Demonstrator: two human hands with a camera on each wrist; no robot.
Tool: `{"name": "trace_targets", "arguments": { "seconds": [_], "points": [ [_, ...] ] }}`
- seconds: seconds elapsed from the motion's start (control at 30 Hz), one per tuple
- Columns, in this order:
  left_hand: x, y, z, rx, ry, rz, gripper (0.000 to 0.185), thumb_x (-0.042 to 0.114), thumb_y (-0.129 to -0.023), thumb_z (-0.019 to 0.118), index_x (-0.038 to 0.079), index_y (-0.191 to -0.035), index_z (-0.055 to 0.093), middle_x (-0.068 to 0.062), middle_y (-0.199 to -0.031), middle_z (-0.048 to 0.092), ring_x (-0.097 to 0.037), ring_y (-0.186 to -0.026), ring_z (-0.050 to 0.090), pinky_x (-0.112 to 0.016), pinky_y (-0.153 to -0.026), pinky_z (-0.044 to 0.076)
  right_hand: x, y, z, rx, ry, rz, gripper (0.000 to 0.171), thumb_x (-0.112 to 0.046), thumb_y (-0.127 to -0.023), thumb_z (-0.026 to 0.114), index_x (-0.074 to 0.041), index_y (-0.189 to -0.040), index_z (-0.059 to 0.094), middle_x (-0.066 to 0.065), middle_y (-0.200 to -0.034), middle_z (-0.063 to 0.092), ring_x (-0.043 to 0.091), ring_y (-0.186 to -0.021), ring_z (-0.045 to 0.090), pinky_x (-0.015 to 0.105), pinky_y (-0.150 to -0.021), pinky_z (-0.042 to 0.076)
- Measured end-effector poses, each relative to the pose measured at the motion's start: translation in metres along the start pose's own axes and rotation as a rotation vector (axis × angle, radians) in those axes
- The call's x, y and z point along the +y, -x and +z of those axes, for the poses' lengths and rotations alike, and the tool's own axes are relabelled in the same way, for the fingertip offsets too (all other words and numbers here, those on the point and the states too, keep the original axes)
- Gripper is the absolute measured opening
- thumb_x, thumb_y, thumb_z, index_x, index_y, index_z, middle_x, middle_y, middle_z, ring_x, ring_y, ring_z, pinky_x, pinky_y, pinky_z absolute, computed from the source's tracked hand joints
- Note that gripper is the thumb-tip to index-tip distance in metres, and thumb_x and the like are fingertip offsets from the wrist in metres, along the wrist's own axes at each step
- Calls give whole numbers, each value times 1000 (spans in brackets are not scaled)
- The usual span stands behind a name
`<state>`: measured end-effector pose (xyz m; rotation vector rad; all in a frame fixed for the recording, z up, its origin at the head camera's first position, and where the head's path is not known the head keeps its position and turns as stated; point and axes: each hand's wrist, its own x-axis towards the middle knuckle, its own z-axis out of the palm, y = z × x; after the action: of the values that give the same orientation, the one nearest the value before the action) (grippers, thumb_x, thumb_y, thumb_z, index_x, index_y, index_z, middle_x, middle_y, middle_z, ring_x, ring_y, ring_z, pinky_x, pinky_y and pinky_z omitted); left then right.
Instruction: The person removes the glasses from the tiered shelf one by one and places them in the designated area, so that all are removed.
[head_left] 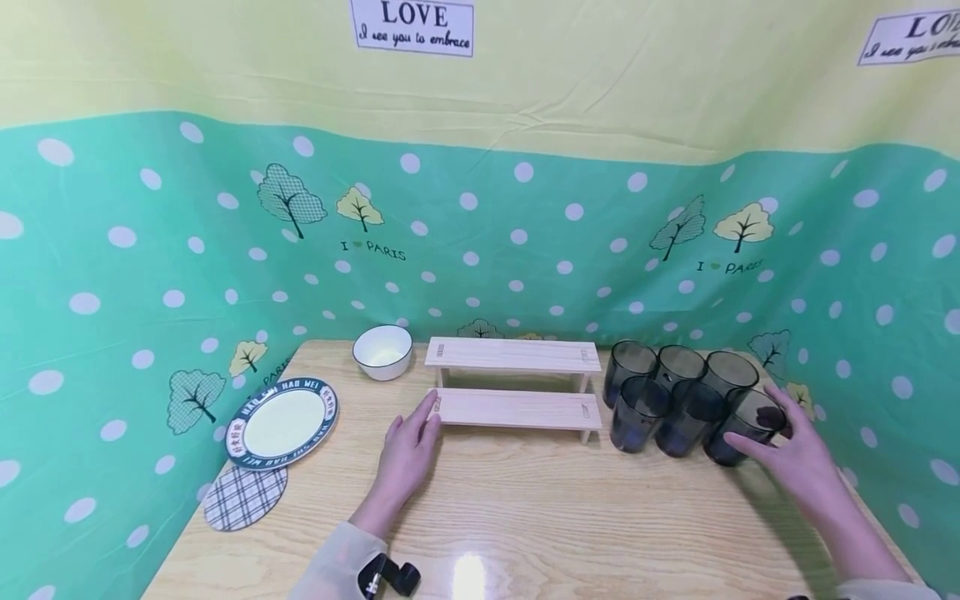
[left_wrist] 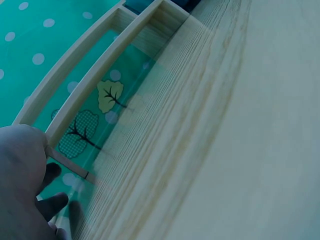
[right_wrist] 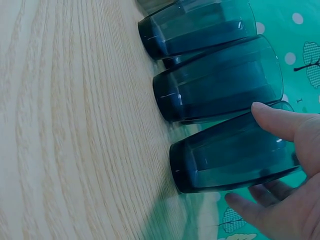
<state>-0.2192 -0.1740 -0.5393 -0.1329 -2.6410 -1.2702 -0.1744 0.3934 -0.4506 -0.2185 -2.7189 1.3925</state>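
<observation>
At the table's right side my right hand [head_left: 798,454] holds the front right dark glass tumbler [right_wrist: 232,152], thumb on one side and fingers round the other. This tumbler stands upright on the table, in a tight group with several like it, such as the neighbouring tumbler [right_wrist: 217,82]. In the middle stands a two-step light wooden shelf [head_left: 517,408]. My left hand [head_left: 405,454] touches the left end of its lower step, fingers stretched forward; in the left wrist view this hand [left_wrist: 20,175] is partly cut off by the frame's edge.
A white bowl [head_left: 382,352] with a dark rim stands left of the shelf. Farther left lies an oval plate [head_left: 281,423] with a blue patterned rim, over part of a checked round mat [head_left: 245,498]. A green dotted curtain [head_left: 517,242] hangs round the table [head_left: 525,508].
</observation>
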Motion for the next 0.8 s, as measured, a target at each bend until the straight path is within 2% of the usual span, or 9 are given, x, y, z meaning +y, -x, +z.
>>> {"name": "trace_targets", "arguments": {
  "seconds": [0.27,0.53,0.7,0.8],
  "points": [
    [2,1,-3,-7,14,-6,51,32,-119,51,17,-168,48,-5,-167,52,-31,-154,50,-56,-137,11,-3,1,-2,-9,7,19,118,-41,-102,84,-22,-178,-4,34,-179,-6,76,-149,16,91,-109,28],
    [3,2,-3,-6,27,0,51,31,-119,53,17,-168,49,-7,-167,52,-31,-154,49,-55,-137,12,-6,4,-6,10,53,-4,117,-40,-102,83,-19,-178,-3,38,-177,1,77,-148,18,92,-106,30],
    [3,2,-3,-9,27,-11,52,32,-119,52,19,-169,48,-8,-169,50,-31,-156,47,-54,-138,10,-10,4,-6,24,43,-44,116,-36,-102,84,-16,-178,-2,44,-173,9,78,-146,21,90,-107,33],
    [2,1,-4,-11,17,-16,52,34,-119,51,19,-169,47,-11,-169,49,-32,-157,46,-54,-137,11,-13,5,-6,46,72,-79,117,-36,-101,85,-14,-178,0,45,-172,13,78,-144,22,91,-107,30]
  ]
}}
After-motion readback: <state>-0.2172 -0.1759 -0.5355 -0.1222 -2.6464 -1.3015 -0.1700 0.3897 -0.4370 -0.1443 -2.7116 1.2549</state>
